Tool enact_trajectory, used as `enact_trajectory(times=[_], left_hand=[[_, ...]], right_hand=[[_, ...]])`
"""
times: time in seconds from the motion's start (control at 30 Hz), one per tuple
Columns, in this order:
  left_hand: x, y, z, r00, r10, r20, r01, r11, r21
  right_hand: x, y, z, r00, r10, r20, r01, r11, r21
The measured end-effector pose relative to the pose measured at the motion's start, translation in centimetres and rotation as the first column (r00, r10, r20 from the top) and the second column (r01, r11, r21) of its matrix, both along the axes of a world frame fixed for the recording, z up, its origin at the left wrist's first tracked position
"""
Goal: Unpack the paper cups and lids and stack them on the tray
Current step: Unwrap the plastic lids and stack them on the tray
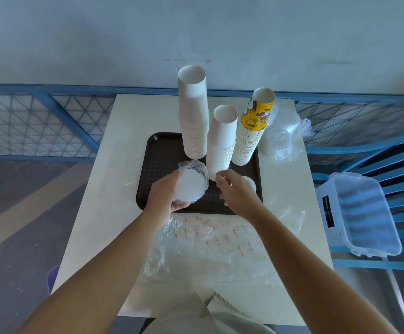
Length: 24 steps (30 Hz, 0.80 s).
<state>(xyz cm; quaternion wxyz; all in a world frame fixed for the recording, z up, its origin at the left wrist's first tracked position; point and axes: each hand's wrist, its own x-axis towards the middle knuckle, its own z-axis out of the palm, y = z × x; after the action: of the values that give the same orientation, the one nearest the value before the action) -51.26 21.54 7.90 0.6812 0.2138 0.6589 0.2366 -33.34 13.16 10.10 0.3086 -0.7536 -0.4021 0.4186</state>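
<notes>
Looking down from my head, I see my left hand (165, 191) wrapped around a short pack of lids (191, 186). The pack has thin clear plastic around it. Its round flat face points up at me, and the loose plastic bunches at the far edge. I hold it just over the near left part of the dark brown tray (157, 160).

My right hand (234, 191) is a little apart from my left, over the near right part of the tray. Its fingers are bent loosely and I see nothing in them. A small pile of bare lids (251, 182) peeks out from behind it, on the tray.

Three cup stacks stand on the far half of the tray, all long and straight up, with open mouths on top. The tall white stack (193, 112) is on the left. The shorter white stack (222, 141) is in the middle, close to my right fingertips. The yellow printed stack (251, 131) is on the right.

The tray sits on a pale desk (114, 189). A bag of lids (283, 136) lies on the desk beside the yellow stack. An empty wrapper (208, 239) with red words lies flat near me. A clear box (362, 213) sits on a blue chair (389, 150) to my right.
</notes>
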Motion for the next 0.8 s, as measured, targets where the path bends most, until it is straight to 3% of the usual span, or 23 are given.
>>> enact_trajectory(times=[0.03, 0.1, 0.17, 0.3, 0.43, 0.63, 0.8], left_hand=[[0.3, 0.0, 0.4, 1.000, -0.001, 0.001, 0.001, 1.000, 0.003], [1.0, -0.1, 0.9, 0.996, -0.060, -0.067, 0.063, 0.996, 0.056], [1.6, -0.5, 1.2, 0.991, -0.120, -0.051, 0.125, 0.986, 0.111], [1.2, -1.3, 0.8, 0.992, -0.094, 0.088, 0.080, 0.984, 0.157], [1.0, -1.2, 0.7, 0.992, -0.059, 0.115, 0.041, 0.986, 0.159], [0.9, -1.0, 0.1, 0.996, -0.049, 0.078, 0.039, 0.992, 0.123], [1.1, -0.9, -0.1, 0.985, 0.051, 0.163, -0.055, 0.998, 0.018]], right_hand=[[-0.9, 0.1, -0.1, 0.973, -0.105, -0.207, 0.092, 0.993, -0.072], [-2.7, 0.5, 0.0, 0.783, -0.318, -0.534, 0.256, 0.948, -0.190], [-4.2, 0.8, 0.2, 0.619, -0.430, -0.658, 0.379, 0.897, -0.230], [-5.7, 1.4, -0.1, 0.490, -0.464, -0.738, 0.497, 0.844, -0.201], [-5.3, 1.6, -0.5, 0.481, -0.483, -0.732, 0.506, 0.834, -0.217], [-5.1, 2.0, -1.6, 0.684, -0.505, -0.526, 0.482, 0.854, -0.194], [-5.0, 2.5, -1.6, 0.693, -0.514, -0.505, 0.483, 0.852, -0.202]])
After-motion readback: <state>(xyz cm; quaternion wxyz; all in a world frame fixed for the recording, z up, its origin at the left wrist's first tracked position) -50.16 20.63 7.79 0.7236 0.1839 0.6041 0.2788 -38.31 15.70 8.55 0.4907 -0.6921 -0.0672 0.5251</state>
